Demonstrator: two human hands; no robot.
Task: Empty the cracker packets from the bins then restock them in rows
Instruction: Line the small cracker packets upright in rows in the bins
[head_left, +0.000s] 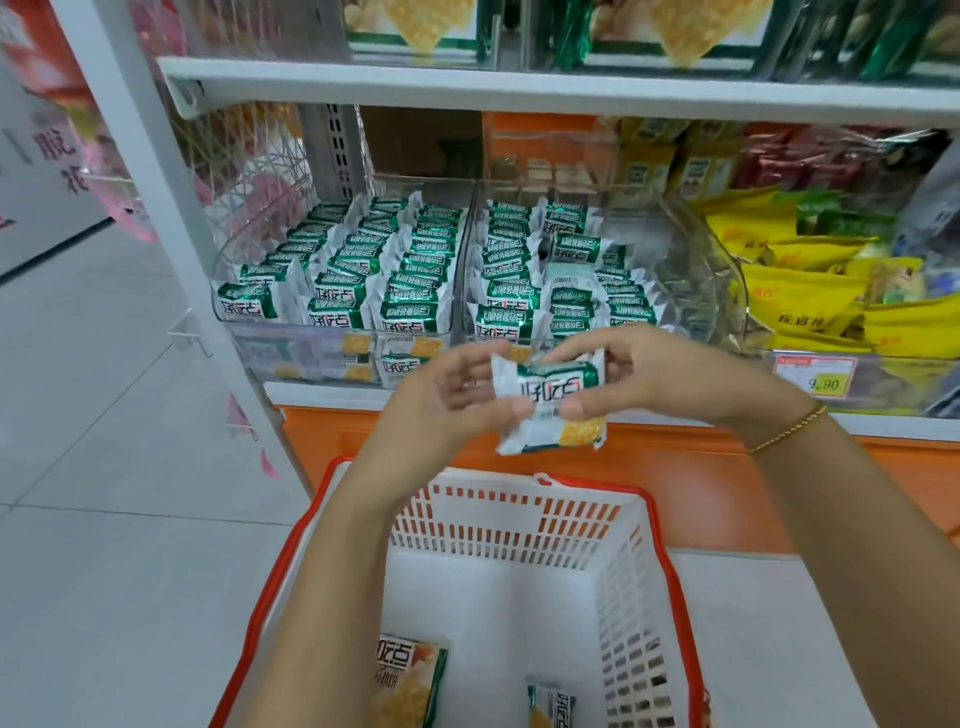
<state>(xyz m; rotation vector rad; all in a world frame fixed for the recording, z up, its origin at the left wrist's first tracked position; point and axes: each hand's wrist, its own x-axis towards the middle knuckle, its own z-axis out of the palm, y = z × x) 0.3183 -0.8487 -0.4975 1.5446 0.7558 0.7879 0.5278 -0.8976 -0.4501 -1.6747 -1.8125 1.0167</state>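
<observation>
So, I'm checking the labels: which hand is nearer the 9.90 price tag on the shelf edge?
Right. The right hand pinches the right end of the cracker packet, just left of the price tag; the left hand grips its other end, farther left.

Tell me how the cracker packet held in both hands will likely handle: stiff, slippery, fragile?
Probably light: the cracker packet sits between the left hand and right hand, held only by a light pinch. Likely stiff in the middle, since it stays flat, with floppy sealed ends. Its glossy film looks slippery; squeezing may crack the contents.
</observation>
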